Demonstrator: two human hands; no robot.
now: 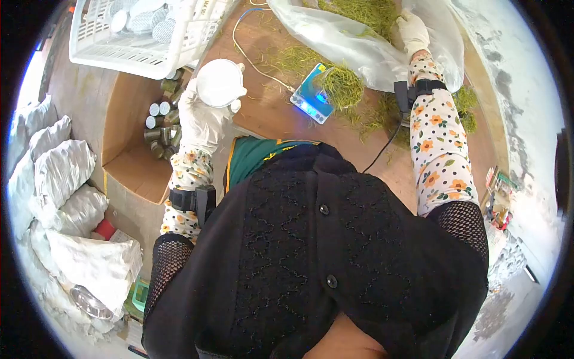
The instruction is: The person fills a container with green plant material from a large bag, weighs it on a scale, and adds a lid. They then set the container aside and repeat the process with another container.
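Left hand [200, 116] grips white container [219, 82] — right hand [414, 31] on plastic bag [338, 42]

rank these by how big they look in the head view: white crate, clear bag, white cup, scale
1. clear bag and white crate: both cropped, too close to rank
2. white cup, held in the left hand
3. scale, slightly smaller, partly under leaves

Single view, head-worn, fisheye, dark circular rim. Faces forward and steeply down, at close range. Wearer's black knitted cardigan [323, 251] fills 6 o'clock; brown wooden surface [263, 113] lies at 12 o'clock. Left hand [200, 119] at 11 o'clock, right hand [414, 30] at 1 o'clock.
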